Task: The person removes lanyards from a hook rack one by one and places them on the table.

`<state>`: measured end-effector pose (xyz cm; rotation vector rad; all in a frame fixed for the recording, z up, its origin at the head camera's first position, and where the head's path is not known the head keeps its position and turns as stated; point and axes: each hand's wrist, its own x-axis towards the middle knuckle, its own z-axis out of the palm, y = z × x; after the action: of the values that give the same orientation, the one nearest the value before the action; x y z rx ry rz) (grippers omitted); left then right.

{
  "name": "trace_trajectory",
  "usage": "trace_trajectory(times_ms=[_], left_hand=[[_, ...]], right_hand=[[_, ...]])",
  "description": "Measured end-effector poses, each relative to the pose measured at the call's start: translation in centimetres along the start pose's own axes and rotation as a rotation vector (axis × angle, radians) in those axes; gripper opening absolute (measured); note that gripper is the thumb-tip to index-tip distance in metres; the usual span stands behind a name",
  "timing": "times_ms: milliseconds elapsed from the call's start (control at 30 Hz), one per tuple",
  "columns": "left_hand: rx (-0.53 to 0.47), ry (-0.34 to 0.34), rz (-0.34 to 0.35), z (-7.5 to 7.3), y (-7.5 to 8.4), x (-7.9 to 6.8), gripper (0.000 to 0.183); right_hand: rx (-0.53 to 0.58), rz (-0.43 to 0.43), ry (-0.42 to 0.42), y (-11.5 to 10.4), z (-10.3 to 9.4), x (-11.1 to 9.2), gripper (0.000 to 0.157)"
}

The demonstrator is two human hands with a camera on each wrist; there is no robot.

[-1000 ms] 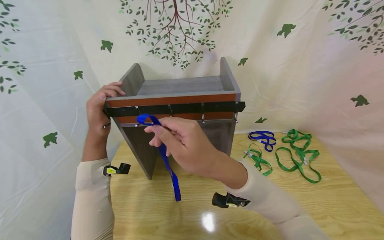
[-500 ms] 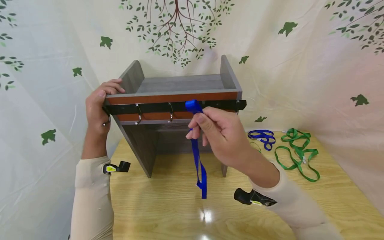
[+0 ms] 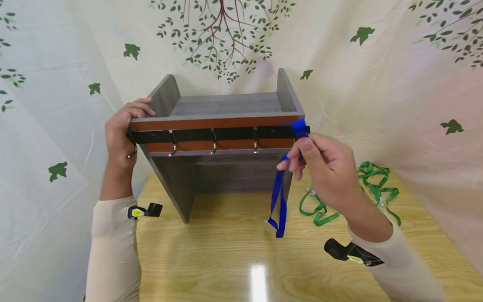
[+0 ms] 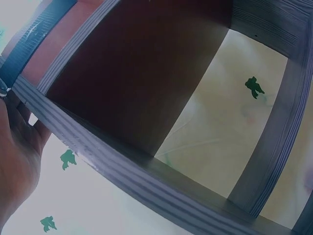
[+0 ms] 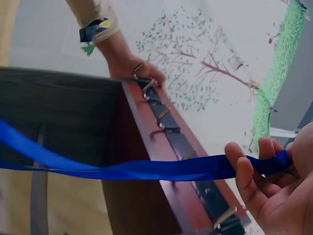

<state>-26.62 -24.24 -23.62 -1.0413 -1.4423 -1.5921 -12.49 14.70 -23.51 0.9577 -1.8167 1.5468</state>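
A grey wooden shelf unit [image 3: 226,102] carries a black hook rail [image 3: 234,134] across its reddish-brown front board. My left hand [image 3: 122,132] grips the unit's upper left corner, with fingers over the side panel and thumb at the front edge. My right hand [image 3: 330,172] pinches a blue lanyard [image 3: 278,201] between thumb and fingers. A short loop sticks up above the fingertips, overlapping the rail's right end in the head view, while the rest hangs below. In the right wrist view the blue strap [image 5: 146,169] stretches in front of the rail and its metal hooks [image 5: 164,117].
Green lanyards [image 3: 320,218] lie on the wooden table [image 3: 211,256] to the right, partly behind my right arm. Three bare hooks [image 3: 214,142] show along the rail. Behind the unit hangs a pale cloth [image 3: 332,92] printed with leaves and branches.
My right hand has carried the blue lanyard rightward along the rail, from near the left hooks to the right end. My left hand stays on the corner.
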Motion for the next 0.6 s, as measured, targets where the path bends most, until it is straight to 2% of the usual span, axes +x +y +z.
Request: trace_trajectory(times_ms=[100, 333, 467, 600], left_hand=[[0.007, -0.008, 0.017, 0.2, 0.0, 0.0, 0.041], [0.020, 0.004, 0.022, 0.3, 0.6, 0.0, 0.041], [0.016, 0.005, 0.029, 0.6, 0.7, 0.1, 0.042], [0.018, -0.003, 0.054, 1.0, 0.6, 0.2, 0.044]], right_hand=[[0.029, -0.039, 0.053, 0.5, -1.0, -0.7, 0.041], [0.178, -0.207, 0.169, 1.4, -2.9, -1.9, 0.036], [0.191, -0.241, 0.203, 1.2, -4.8, -2.7, 0.034], [0.176, -0.218, 0.210, 1.0, -7.2, -3.8, 0.033]])
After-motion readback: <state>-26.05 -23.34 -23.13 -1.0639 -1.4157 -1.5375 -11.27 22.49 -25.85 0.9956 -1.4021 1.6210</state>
